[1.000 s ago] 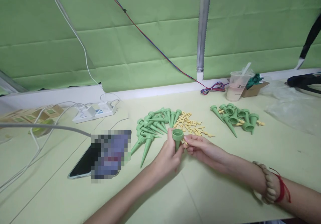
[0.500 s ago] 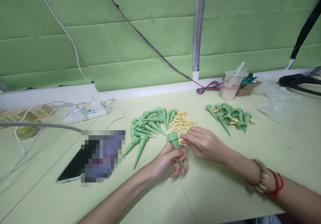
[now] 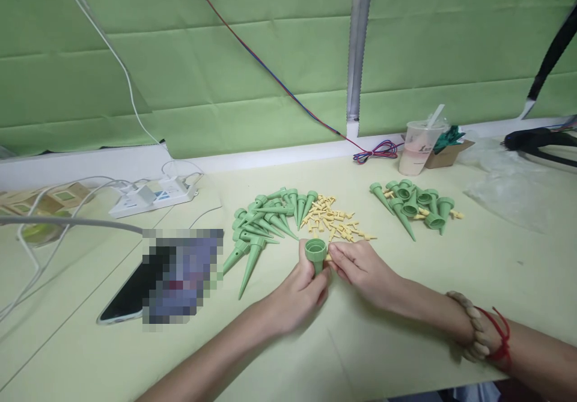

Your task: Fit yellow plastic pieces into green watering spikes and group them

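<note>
My left hand (image 3: 311, 288) is closed round a green plastic watering spike (image 3: 316, 249), its open threaded mouth tilted up toward me. With its fingertips pinched, my right hand (image 3: 360, 265) grips a small yellow valve (image 3: 329, 258) against the side of that spike, just below the collar. How deep the valve sits is hidden by the fingers. Just beyond my hands lies a scatter of yellow valves (image 3: 336, 217). To its left is a pile of green spikes (image 3: 265, 219). Farther right rests another group of green spikes (image 3: 410, 202), some with yellow valves in their sides.
A phone (image 3: 135, 297), partly blurred out, lies at the left near a white power strip (image 3: 155, 201) with cables. At the back right stand a drink cup (image 3: 417, 149), a small cardboard box (image 3: 446, 157) and a plastic bag (image 3: 505, 194). A black-handled tool (image 3: 536, 140) lies beyond.
The spike's mouth has tipped toward me and my left fingers have curled in around its body. My right hand has turned and pressed closer, with the yellow valve now against the spike's side.
</note>
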A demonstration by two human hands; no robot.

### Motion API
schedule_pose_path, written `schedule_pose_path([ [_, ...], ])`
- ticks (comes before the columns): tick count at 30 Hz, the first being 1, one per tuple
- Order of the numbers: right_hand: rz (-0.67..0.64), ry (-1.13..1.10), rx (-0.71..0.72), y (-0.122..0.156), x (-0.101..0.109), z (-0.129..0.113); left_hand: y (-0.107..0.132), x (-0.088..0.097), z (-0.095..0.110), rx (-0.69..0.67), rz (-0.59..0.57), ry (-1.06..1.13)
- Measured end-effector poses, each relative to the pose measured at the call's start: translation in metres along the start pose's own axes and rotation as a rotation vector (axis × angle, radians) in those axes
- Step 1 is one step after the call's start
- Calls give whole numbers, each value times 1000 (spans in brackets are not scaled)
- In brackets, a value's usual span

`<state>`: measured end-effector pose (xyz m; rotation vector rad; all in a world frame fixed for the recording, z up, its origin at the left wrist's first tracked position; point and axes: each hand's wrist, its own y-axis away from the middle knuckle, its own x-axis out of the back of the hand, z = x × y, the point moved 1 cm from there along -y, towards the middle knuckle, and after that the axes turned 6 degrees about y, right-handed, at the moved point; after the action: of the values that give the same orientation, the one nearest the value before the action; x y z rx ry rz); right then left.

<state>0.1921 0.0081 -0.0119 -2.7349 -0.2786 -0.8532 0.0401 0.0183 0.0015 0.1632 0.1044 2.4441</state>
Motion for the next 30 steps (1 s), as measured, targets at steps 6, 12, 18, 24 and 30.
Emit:
schedule_pose_path([
  [6,-430,-657,-334,-4,3,-9,1,-3,1,10,-70,29],
  [12,-284,-340,-75,-2,16,-15,-9,-6,8,-23,-125,286],
  [18,125,557,376,-10,29,4,-17,3,3,-13,-265,428],
  [24,203,824,695,-15,30,13,-15,5,1,134,-332,421],
  [30,154,671,682,-10,22,12,-11,2,-2,176,-306,345],
])
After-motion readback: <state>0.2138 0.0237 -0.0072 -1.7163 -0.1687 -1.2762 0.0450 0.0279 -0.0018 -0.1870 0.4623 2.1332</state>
